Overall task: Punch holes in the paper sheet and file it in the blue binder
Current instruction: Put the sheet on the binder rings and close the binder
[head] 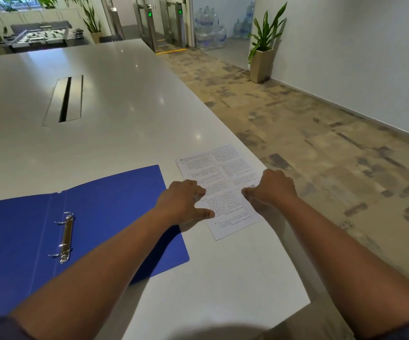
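So we're pretty early on with this one, as far as we can judge. The blue binder [100, 224] is already lying open on the white desk [125, 119], and its ring mechanism [65, 238] looks open too, prongs sticking up with nothing on them. The paper sheet [219, 182] lies flat just beside the binder's right edge, near the desk's edge. We can't make out any punched holes in it, and no hole punch is in sight, so punching and filing both look left to do.

Our left hand [182, 201] rests on the sheet with fingers spread, no grip on anything. Our right hand [271, 186] has its fingers curled down on the page; whether it pinches the paper, we can't tell.

The sheet has two columns of print, too small to read. No brands or labels anywhere.
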{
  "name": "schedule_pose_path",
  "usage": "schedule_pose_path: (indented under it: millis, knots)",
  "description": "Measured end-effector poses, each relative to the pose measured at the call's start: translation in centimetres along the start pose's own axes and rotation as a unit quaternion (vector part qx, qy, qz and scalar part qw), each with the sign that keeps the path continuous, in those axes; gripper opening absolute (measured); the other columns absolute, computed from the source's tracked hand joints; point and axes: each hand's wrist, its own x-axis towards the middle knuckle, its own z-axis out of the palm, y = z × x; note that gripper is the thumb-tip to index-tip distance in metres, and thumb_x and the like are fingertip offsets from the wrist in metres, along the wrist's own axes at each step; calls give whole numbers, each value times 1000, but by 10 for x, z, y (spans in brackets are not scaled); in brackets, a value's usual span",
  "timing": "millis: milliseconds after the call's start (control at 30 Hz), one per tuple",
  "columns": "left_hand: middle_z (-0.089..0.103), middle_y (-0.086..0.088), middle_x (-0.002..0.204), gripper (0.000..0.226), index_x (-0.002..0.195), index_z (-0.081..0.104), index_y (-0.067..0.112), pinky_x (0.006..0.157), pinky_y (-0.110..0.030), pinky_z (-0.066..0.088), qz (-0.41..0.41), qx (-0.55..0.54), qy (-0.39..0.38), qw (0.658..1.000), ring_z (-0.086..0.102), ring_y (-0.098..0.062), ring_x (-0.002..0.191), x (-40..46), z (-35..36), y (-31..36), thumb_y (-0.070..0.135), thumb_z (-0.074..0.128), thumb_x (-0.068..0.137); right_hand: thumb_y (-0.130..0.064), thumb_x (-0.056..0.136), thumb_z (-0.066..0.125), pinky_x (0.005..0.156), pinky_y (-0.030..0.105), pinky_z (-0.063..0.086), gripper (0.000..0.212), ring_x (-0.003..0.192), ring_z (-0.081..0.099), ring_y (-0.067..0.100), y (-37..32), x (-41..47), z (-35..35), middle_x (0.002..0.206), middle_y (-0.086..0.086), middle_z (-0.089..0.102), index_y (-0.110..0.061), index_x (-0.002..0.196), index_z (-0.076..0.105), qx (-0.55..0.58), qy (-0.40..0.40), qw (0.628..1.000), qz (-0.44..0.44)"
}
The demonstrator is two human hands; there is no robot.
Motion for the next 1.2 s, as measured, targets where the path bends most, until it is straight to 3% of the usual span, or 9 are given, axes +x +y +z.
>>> schedule_pose_path:
  millis: [167,333,500,600,700,767,833,1000,1200]
  knots:
    - [28,10,166,88,153,41,38,116,-45,35,2,-4,3,1000,27,-21,150,-1,3,-2,76,66,77,-73,64,75,76,35,43,80,109,62,34,-1,5,-6,113,8,65,-12,114,61,35,-11,999,21]
    - [28,8,166,89,154,40,38,117,-43,34,7,1,8,1000,28,-23,149,-1,4,-3,76,65,78,-54,74,80,74,37,56,57,88,69,30,1,3,-13,92,7,71,-7,100,63,147,-44,988,15]
    - [28,5,166,89,154,39,37,118,-45,33,8,16,2,1000,29,-25,149,-1,5,-3,77,63,79,-65,59,69,87,41,58,78,103,66,31,-11,-10,-15,116,8,66,-12,116,62,156,-77,984,29]
    - [29,5,165,89,154,39,37,116,-46,35,12,24,2,1000,31,-26,148,0,4,-3,77,62,79,-47,68,83,70,45,65,78,94,74,32,-16,-11,-21,114,10,69,-10,129,50,296,-101,950,9]
    - [29,5,165,89,154,39,37,115,-46,35,11,19,2,1000,30,-26,148,1,5,-4,78,63,79,-32,82,85,42,24,52,65,61,72,13,-18,-10,-32,100,11,68,-10,128,45,453,-108,885,23]
    - [29,4,165,89,154,39,37,116,-46,35,12,25,-1,1000,31,-27,148,1,6,-4,78,61,79,-29,88,78,38,21,43,35,37,56,11,-17,-5,-37,77,10,64,-10,108,56,453,-50,889,44]
    - [30,3,165,89,155,39,36,115,-46,35,14,27,-1,1000,31,-28,148,1,5,-4,78,61,79,-12,89,67,48,26,43,5,43,51,19,-12,3,-41,69,13,58,-9,91,64,401,-21,915,42]
    - [28,4,166,89,154,40,35,116,-47,34,13,6,-3,1000,29,-27,149,0,6,-3,75,65,79,6,79,53,57,29,38,19,64,54,26,-4,7,-38,79,16,62,6,86,70,179,-44,983,-14]
    - [21,-1,168,95,155,38,28,121,-45,29,-1,-109,18,994,24,-26,153,-1,11,-4,61,80,76,9,87,46,50,31,41,26,57,59,28,0,-7,-39,73,15,65,0,91,70,264,-14,964,-25]
